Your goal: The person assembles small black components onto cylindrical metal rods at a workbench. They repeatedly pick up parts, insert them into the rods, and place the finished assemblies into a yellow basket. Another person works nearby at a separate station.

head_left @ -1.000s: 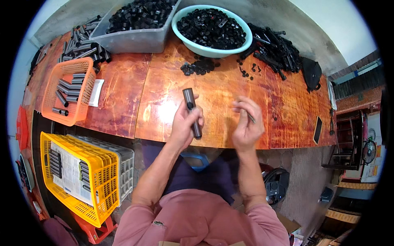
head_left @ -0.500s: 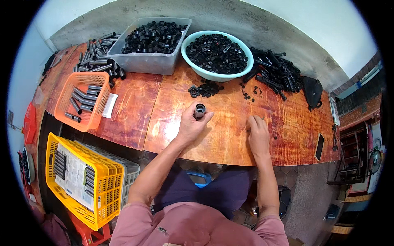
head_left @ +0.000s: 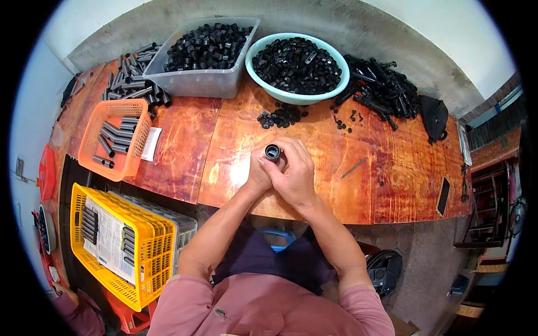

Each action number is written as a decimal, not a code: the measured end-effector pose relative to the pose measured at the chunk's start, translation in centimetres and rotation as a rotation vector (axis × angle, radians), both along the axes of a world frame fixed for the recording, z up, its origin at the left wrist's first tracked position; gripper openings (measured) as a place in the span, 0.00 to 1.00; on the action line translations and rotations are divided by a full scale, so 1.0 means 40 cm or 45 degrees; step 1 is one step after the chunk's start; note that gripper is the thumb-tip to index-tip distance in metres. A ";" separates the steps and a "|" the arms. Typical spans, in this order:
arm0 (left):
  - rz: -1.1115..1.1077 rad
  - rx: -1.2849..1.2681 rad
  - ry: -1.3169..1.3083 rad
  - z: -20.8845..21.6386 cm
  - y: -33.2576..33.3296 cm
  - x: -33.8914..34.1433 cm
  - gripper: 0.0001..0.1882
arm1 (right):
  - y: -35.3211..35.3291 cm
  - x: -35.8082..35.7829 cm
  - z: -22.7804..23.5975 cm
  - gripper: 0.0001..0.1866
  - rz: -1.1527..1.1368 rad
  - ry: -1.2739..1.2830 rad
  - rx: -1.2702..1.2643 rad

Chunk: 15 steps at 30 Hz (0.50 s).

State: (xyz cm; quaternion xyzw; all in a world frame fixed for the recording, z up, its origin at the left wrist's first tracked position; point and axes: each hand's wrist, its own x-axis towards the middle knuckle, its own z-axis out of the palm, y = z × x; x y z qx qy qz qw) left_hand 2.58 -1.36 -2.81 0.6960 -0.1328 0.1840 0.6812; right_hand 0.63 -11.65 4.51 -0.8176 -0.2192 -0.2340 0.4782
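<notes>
One tube (head_left: 272,152) mostly behind hands (head_left: 295,175).

head view | left fisheye | looks down from above | table (head_left: 174,168) near

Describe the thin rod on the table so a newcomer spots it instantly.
Find the red-brown wooden table. Right of the right hand, below the small loose black parts, lies the thin rod. Unlike those scattered bits, it is slender, straight and lies alone.

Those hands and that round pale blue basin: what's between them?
In the head view, a pile of small black round pieces on the brown wooden table.
</notes>
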 end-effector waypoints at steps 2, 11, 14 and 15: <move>0.033 0.000 -0.079 -0.002 -0.006 0.002 0.06 | 0.002 -0.001 -0.011 0.19 -0.006 -0.009 0.025; -0.060 -0.034 0.039 -0.036 0.010 -0.011 0.07 | 0.028 -0.006 -0.037 0.17 -0.046 -0.049 0.119; -0.073 -0.206 0.193 0.014 0.000 -0.009 0.05 | 0.001 -0.008 -0.068 0.25 0.060 0.004 0.236; -0.175 -0.400 0.368 0.030 -0.004 -0.008 0.03 | -0.009 -0.010 -0.085 0.27 0.065 0.024 0.290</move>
